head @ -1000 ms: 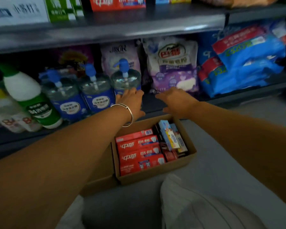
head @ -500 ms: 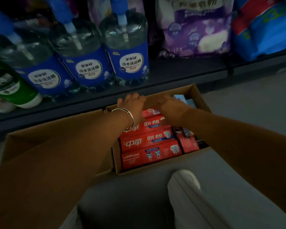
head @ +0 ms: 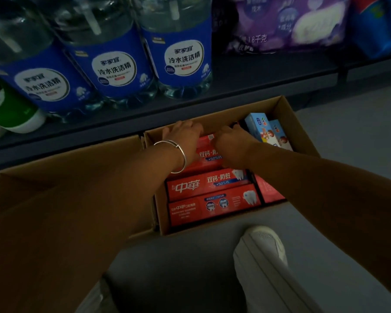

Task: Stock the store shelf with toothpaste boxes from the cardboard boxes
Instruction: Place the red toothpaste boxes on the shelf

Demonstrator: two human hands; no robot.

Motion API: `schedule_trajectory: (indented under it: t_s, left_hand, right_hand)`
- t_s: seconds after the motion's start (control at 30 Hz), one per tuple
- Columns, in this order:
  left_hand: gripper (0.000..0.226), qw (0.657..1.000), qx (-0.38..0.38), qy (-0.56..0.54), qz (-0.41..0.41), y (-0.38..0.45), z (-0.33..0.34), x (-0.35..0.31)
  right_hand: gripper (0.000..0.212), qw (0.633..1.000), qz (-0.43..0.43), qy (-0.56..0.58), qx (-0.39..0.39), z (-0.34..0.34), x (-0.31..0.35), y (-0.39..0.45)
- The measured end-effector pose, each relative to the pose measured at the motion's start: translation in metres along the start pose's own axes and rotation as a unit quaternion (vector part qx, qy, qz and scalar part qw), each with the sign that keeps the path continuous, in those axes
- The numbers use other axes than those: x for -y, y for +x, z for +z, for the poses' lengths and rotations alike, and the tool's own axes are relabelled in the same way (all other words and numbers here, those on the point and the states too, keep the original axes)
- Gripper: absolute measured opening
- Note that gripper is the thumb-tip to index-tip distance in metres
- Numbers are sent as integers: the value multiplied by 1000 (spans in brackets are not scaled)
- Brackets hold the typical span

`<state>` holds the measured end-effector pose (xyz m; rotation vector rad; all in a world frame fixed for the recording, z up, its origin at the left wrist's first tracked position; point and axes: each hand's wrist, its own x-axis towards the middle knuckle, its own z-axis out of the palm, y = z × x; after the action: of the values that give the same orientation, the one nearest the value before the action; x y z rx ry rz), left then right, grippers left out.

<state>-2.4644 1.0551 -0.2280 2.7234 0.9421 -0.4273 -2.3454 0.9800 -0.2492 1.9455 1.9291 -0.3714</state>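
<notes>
Both hands are down in the cardboard box (head: 280,109). The left hand (head: 185,136) curls over the far end of the top red toothpaste box (head: 207,154); the right hand (head: 233,147), at 3 o'clock from it, bends onto the same box. Whether either has truly gripped it I cannot tell, since the fingertips are hidden. Best to pinch both long edges and lift straight up, clear of the red boxes at 6 o'clock. The bottles (head: 183,55) at 12 o'clock are cut off above, and the dim light blurs small print.
</notes>
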Motion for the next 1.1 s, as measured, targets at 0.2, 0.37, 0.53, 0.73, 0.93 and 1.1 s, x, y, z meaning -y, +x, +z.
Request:
schedule_trajectory:
  t_s: [0.2, 0.37, 0.53, 0.73, 0.93, 1.1]
  left_hand:
    - [51, 999, -31, -7, 17, -10, -23, -7]
    - [25, 997, -3, -28, 70, -24, -35, -23]
    - [27, 989, 130, 10, 73, -22, -4, -32]
    - [37, 978, 198, 38, 50, -1, 32, -36]
    - [34, 975, 219, 12, 37, 5, 42, -36]
    - [34, 976, 215, 3, 35, 4, 45, -33]
  right_hand:
    - [45, 999, 29, 12, -22, -31, -7, -13]
    - [50, 998, 56, -23, -27, -52, -19, -31]
    - [54, 998, 63, -21, -4, -59, -25, -42]
    - [57, 998, 54, -1, -12, -50, -30, -35]
    - [60, 999, 34, -5, -9, -47, -29, -27]
    - [60, 999, 27, -16, -8, -47, -28, -25]
